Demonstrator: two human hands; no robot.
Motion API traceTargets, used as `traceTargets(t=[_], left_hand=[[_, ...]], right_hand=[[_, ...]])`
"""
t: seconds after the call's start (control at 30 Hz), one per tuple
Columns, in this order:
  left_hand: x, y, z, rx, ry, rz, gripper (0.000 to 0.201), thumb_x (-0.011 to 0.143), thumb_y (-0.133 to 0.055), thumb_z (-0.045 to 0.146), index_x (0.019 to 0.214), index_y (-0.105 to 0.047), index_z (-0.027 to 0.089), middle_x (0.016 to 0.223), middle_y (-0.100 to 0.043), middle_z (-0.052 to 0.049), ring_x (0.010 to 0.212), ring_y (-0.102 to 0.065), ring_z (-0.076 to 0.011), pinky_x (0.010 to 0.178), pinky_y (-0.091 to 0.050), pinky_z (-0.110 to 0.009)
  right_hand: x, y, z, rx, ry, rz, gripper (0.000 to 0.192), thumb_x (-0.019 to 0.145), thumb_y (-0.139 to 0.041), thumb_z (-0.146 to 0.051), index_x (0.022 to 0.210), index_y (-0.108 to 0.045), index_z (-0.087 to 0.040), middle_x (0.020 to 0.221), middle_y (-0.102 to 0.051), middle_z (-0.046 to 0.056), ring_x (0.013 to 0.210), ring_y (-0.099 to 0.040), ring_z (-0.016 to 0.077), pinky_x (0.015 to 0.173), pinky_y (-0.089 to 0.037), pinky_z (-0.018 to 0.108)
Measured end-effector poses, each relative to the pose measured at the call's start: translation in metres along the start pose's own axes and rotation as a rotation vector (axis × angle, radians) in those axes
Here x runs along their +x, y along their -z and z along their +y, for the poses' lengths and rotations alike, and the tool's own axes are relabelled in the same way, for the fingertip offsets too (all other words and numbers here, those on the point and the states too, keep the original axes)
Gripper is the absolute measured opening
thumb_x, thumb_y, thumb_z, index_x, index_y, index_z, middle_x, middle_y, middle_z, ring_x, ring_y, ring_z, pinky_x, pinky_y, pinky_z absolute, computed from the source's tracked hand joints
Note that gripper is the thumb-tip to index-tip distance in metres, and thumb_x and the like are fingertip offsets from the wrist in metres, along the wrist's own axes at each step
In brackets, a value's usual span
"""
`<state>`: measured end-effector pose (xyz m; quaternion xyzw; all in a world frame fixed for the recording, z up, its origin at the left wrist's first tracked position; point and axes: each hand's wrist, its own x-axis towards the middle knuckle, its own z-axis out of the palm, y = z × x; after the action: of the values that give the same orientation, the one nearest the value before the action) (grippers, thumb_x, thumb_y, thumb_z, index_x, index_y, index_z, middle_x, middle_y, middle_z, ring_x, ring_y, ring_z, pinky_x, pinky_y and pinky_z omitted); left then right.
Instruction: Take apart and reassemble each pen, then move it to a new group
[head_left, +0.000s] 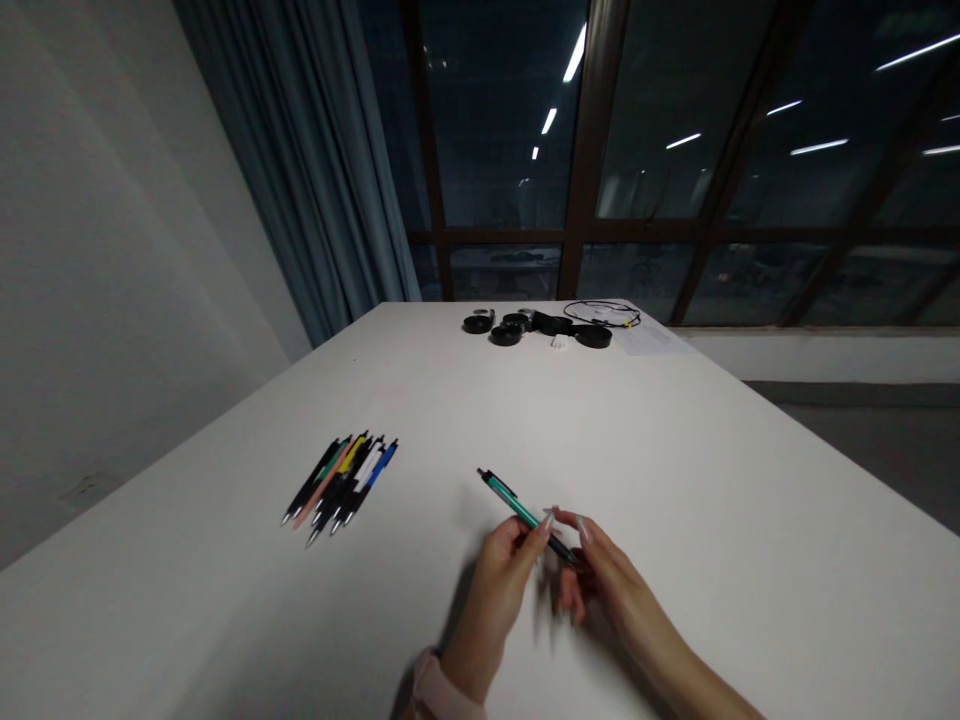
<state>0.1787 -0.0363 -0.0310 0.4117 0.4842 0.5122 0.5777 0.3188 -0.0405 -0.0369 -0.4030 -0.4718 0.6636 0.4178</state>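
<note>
A green pen (pixel 510 496) with a black clip and a dark grip is held at a slant above the white table, its push-button end up and to the left. My left hand (pixel 504 572) pinches its barrel between thumb and fingers. At the pen's lower, dark end, my right hand (pixel 616 580) has its fingers bent around the tip, which they partly hide. Off to the left lies a group of pens (pixel 343 486), side by side and slanted, with black, green, pink, yellow, white and blue parts showing.
Toward the far edge of the white table (pixel 420 400) sit several black round items (pixel 555 326), a small white piece (pixel 560 342), a coiled black cable (pixel 604 314) and a sheet of paper (pixel 652 340). Behind are a blue curtain (pixel 315 160) and dark windows; a wall borders the left.
</note>
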Motion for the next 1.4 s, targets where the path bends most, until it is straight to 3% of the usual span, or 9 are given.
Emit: traceTargets(t=[0.07, 0.23, 0.43, 0.57, 0.77, 0.93, 1.07, 1.4], left_hand=[[0.000, -0.001, 0.001, -0.018, -0.007, 0.003, 0.055, 0.062, -0.072, 0.069, 0.076, -0.066, 0.016, 0.073, -0.062, -0.003, 0.080, -0.055, -0.0195, 0.079, -0.043, -0.029], [-0.002, 0.000, 0.001, 0.023, 0.017, 0.049, 0.054, 0.065, -0.071, 0.069, 0.078, -0.067, 0.017, 0.065, -0.057, 0.001, 0.071, -0.051, -0.0165, 0.072, -0.042, -0.027], [-0.001, -0.002, -0.008, -0.007, -0.024, 0.023, 0.054, 0.066, -0.070, 0.069, 0.078, -0.067, 0.016, 0.073, -0.063, -0.002, 0.073, -0.053, -0.0174, 0.074, -0.043, -0.028], [0.001, -0.002, -0.011, 0.032, -0.037, 0.053, 0.053, 0.067, -0.069, 0.069, 0.074, -0.064, 0.016, 0.069, -0.059, -0.001, 0.069, -0.050, -0.0161, 0.069, -0.041, -0.027], [0.000, 0.003, -0.008, 0.102, -0.039, 0.106, 0.053, 0.073, -0.064, 0.069, 0.081, -0.065, 0.017, 0.068, -0.054, 0.002, 0.066, -0.045, -0.0141, 0.064, -0.037, -0.025], [-0.004, 0.001, 0.001, 0.079, -0.024, 0.147, 0.052, 0.073, -0.064, 0.069, 0.081, -0.063, 0.018, 0.067, -0.049, 0.003, 0.064, -0.041, -0.0130, 0.061, -0.035, -0.024], [-0.006, -0.001, 0.007, 0.058, -0.022, 0.180, 0.054, 0.068, -0.066, 0.071, 0.076, -0.062, 0.018, 0.067, -0.049, 0.003, 0.064, -0.041, -0.0133, 0.062, -0.034, -0.025], [-0.004, 0.004, 0.002, 0.079, -0.001, 0.247, 0.053, 0.074, -0.062, 0.070, 0.082, -0.064, 0.018, 0.066, -0.051, 0.002, 0.063, -0.044, -0.0131, 0.060, -0.035, -0.025]], right_hand=[[0.000, 0.000, 0.000, -0.009, -0.018, -0.020, 0.071, 0.084, -0.052, -0.071, 0.128, -0.051, -0.016, 0.049, -0.053, -0.005, 0.040, -0.043, 0.0112, 0.043, -0.033, 0.023], [-0.001, -0.001, -0.002, 0.027, 0.112, 0.088, 0.063, 0.069, -0.078, -0.060, 0.115, -0.057, -0.022, 0.059, -0.044, -0.009, 0.047, -0.038, 0.0074, 0.046, -0.030, 0.020], [0.000, 0.000, 0.000, 0.028, -0.045, 0.033, 0.067, 0.079, -0.057, -0.073, 0.116, -0.057, -0.016, 0.050, -0.049, -0.007, 0.044, -0.040, 0.0104, 0.047, -0.032, 0.023], [0.003, 0.004, 0.001, 0.001, -0.011, 0.031, 0.068, 0.074, -0.067, -0.070, 0.116, -0.057, -0.017, 0.052, -0.050, -0.007, 0.044, -0.041, 0.0101, 0.046, -0.032, 0.023], [0.003, 0.006, 0.000, 0.023, 0.116, 0.098, 0.054, 0.069, -0.078, -0.059, 0.103, -0.063, -0.020, 0.063, -0.046, -0.007, 0.050, -0.041, 0.0090, 0.049, -0.035, 0.024], [0.000, 0.006, -0.007, -0.007, 0.078, 0.118, 0.056, 0.066, -0.078, -0.062, 0.099, -0.068, -0.019, 0.063, -0.046, -0.005, 0.053, -0.040, 0.0101, 0.051, -0.033, 0.025], [-0.001, 0.008, -0.010, -0.106, 0.027, 0.121, 0.056, 0.064, -0.076, -0.067, 0.082, -0.072, -0.014, 0.061, -0.052, -0.002, 0.055, -0.040, 0.0105, 0.053, -0.030, 0.025], [0.002, 0.008, -0.010, -0.063, 0.029, 0.125, 0.053, 0.062, -0.077, -0.067, 0.066, -0.062, -0.017, 0.055, -0.051, -0.004, 0.049, -0.043, 0.0094, 0.049, -0.036, 0.024]])
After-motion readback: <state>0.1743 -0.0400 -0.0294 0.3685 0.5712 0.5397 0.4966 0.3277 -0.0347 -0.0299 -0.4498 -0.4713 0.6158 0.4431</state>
